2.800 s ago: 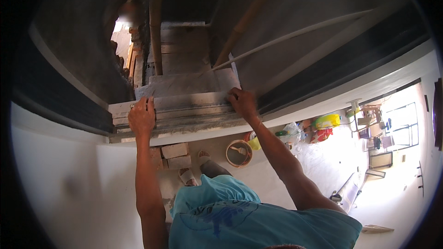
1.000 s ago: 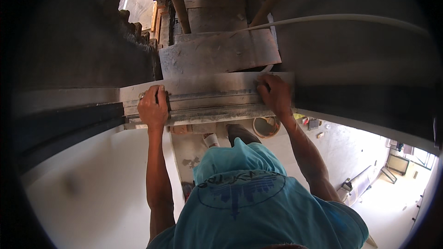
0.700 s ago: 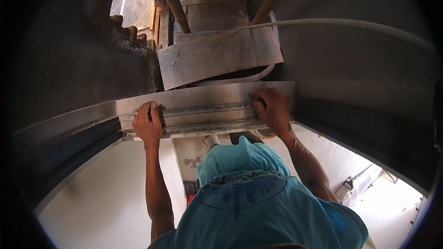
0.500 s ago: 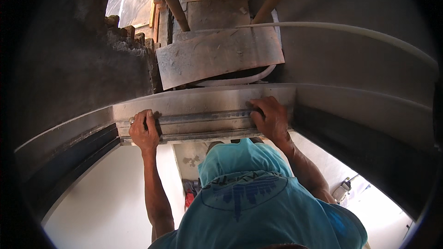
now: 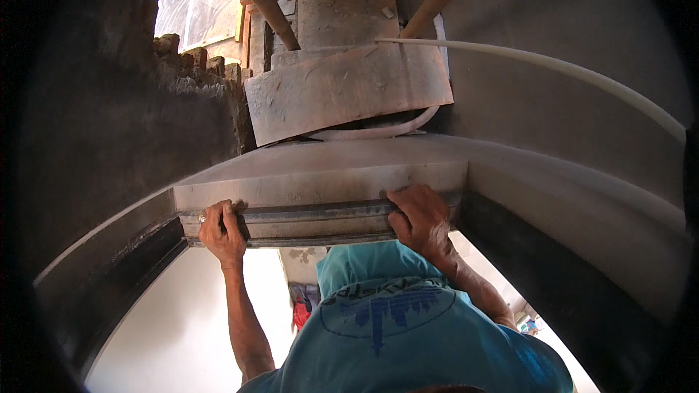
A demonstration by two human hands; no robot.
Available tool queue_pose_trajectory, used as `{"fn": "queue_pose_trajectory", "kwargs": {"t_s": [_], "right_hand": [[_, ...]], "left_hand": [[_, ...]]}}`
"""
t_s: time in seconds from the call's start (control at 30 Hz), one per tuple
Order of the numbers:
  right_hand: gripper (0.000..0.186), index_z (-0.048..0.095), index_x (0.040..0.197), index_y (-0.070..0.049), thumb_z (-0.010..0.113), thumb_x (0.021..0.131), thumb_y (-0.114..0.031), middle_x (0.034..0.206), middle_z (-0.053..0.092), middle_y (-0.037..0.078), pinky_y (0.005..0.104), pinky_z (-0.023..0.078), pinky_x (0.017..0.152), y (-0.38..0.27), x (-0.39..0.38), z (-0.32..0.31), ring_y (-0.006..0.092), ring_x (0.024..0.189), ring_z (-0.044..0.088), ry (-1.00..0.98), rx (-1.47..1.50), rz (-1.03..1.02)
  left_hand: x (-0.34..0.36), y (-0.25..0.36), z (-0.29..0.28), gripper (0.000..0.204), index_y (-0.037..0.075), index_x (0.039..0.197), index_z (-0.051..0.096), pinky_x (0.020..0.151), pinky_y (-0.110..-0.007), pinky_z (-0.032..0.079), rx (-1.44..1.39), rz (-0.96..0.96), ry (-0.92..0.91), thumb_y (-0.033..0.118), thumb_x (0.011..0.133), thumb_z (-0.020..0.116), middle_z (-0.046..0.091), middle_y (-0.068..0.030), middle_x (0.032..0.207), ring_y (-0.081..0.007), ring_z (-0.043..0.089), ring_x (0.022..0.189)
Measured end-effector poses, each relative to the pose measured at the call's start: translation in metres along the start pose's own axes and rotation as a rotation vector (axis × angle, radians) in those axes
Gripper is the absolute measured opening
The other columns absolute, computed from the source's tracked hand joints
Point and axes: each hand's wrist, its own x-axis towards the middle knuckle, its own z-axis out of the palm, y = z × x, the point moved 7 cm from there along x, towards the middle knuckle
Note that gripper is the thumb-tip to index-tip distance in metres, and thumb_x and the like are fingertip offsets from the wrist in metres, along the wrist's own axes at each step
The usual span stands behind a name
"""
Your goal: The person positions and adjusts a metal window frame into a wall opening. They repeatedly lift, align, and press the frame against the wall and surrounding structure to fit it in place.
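Note:
A dark grooved frame rail runs crosswise under a grey plastered beam edge. Near its left end, my left hand grips it with curled fingers, a ring on one of them. My right hand clasps the same rail towards its right end, thumb and fingers bent against it. Both fingertips are partly hidden. My forearms rise on either side of my teal printed shirt.
Above the beam leans a dusty board, with a pale hose looped beneath it. Two bamboo poles stand behind. A thin pale pipe crosses right. Broken brickwork edges an opening at upper left. Dark frame sides flank me.
The view has tilted, so the beam and both hands sit lower in the picture and more of the beam's top shows. Both hands keep their places on the rail.

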Motion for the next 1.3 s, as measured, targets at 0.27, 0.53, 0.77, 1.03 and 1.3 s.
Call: {"fn": "queue_pose_trajectory", "kwargs": {"t_s": [0.27, 0.53, 0.77, 1.03, 1.3], "right_hand": [[0.034, 0.074, 0.113, -0.003, 0.071, 0.079, -0.008, 0.092, 0.070, 0.012, 0.0458, 0.056, 0.079, -0.002, 0.001, -0.002, 0.0297, 0.087, 0.068, 0.039, -0.003, -0.014], [0.035, 0.077, 0.109, -0.003, 0.071, 0.075, -0.008, 0.095, 0.074, 0.013, 0.0452, 0.058, 0.084, -0.001, 0.003, -0.001, 0.0311, 0.092, 0.071, -0.013, 0.004, 0.046], [0.031, 0.077, 0.104, -0.001, 0.071, 0.075, -0.009, 0.093, 0.074, 0.016, 0.0475, 0.059, 0.083, -0.003, 0.001, 0.000, 0.0350, 0.089, 0.071, -0.011, 0.000, 0.024], [0.033, 0.076, 0.107, -0.001, 0.071, 0.075, -0.010, 0.093, 0.073, 0.015, 0.0461, 0.058, 0.079, -0.003, 0.001, 0.001, 0.0341, 0.086, 0.070, -0.002, -0.013, 0.000], [0.034, 0.076, 0.108, -0.001, 0.071, 0.075, -0.008, 0.093, 0.073, 0.016, 0.0460, 0.058, 0.079, -0.003, 0.000, 0.001, 0.0340, 0.086, 0.069, 0.006, -0.013, -0.014]], "left_hand": [[0.003, 0.002, 0.000, 0.019, -0.001, 0.096, 0.073, 0.071, -0.037, 0.055, 0.005, -0.026, -0.029, 0.012, 0.105, 0.061, 0.076, -0.0141, 0.088, -0.0244, 0.072, 0.076], [0.000, -0.002, 0.002, 0.018, -0.002, 0.097, 0.072, 0.070, -0.039, 0.057, -0.048, 0.058, -0.028, 0.011, 0.103, 0.061, 0.076, -0.0158, 0.088, -0.0273, 0.073, 0.076], [0.004, 0.008, -0.006, 0.012, 0.000, 0.094, 0.071, 0.067, -0.039, 0.055, -0.002, 0.030, 0.002, 0.009, 0.099, 0.065, 0.074, -0.0149, 0.085, -0.0327, 0.072, 0.074], [0.004, 0.007, -0.004, 0.013, 0.000, 0.092, 0.071, 0.065, -0.039, 0.053, 0.001, 0.029, 0.013, 0.009, 0.099, 0.065, 0.074, -0.0145, 0.085, -0.0314, 0.071, 0.071], [0.003, 0.006, -0.004, 0.012, 0.000, 0.092, 0.071, 0.063, -0.038, 0.053, -0.019, 0.058, 0.026, 0.008, 0.099, 0.065, 0.074, -0.0135, 0.085, -0.0289, 0.071, 0.071]]}}
